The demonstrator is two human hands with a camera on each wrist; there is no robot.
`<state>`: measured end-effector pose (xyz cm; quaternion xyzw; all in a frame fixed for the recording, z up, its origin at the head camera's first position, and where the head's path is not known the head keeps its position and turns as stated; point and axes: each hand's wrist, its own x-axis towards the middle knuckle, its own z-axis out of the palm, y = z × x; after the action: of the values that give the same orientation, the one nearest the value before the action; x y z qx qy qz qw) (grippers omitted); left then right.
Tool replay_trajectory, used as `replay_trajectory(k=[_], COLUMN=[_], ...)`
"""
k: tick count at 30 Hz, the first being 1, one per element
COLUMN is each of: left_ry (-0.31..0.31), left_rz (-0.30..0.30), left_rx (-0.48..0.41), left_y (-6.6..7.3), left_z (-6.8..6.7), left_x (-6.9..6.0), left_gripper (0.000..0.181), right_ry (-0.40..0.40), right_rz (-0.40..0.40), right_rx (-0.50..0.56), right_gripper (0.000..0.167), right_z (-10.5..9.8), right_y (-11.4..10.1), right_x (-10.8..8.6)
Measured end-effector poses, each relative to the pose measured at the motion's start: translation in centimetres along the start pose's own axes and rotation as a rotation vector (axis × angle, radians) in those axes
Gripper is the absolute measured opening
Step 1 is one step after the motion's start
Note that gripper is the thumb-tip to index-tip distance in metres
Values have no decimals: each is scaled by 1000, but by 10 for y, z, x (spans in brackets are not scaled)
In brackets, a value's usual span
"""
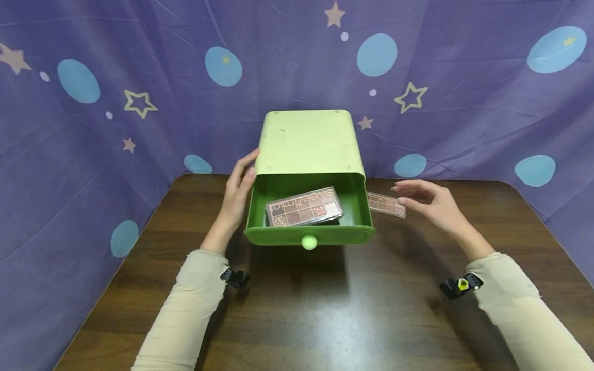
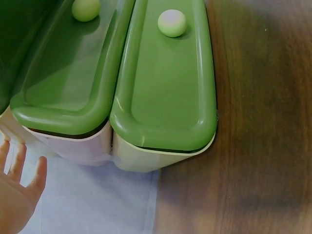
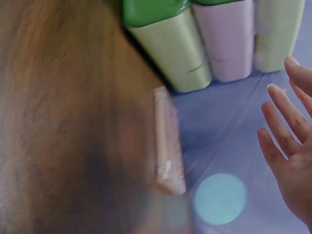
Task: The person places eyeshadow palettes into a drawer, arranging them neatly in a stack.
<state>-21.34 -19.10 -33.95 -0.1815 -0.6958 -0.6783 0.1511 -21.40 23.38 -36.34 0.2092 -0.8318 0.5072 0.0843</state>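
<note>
A stack of small drawer boxes [image 1: 308, 141] stands with its top green drawer [image 1: 264, 236] pulled out. Inside that drawer an eyeshadow palette [image 1: 303, 207] in a clear case lies tilted. My left hand [image 1: 237, 193] rests its fingers against the left side of the top box, fingers fairly straight. To the right of the stack, my right hand [image 1: 431, 203] hovers with fingers loosely bent and nothing in them. A second eyeshadow palette [image 1: 386, 204] is just left of its fingertips, partly hidden by the stack; the right wrist view shows this palette [image 3: 168, 141] blurred.
Below the pulled-out drawer sit a pink box [image 2: 78, 144] and a pale green box [image 2: 139, 158], their green drawers closed, with round knobs [image 2: 172, 23]. The brown wooden table [image 1: 297, 319] meets a purple patterned curtain [image 1: 297, 62] at its back.
</note>
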Motion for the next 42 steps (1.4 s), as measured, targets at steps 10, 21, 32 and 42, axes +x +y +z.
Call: replay_trajectory(k=[10,21,32,42], left_ry=[2,4,-2,-2], left_rz=[-10,-5,8,8], left_rx=[-18,-13,-38,-40], left_y=[-1,-1,-1,-2], left_z=[0,1,1,1], left_x=[-2,-1,0,0], left_gripper=[52,53,54,54], right_ry=[-4,-5,-60,-183], right_rz=[66,156,208,269], right_rx=[45,20,-132,-171], right_gripper=[37,45,51,65], right_z=[13,23,21,25], right_y=[37,71,82,87], right_x=[3,17,20,22])
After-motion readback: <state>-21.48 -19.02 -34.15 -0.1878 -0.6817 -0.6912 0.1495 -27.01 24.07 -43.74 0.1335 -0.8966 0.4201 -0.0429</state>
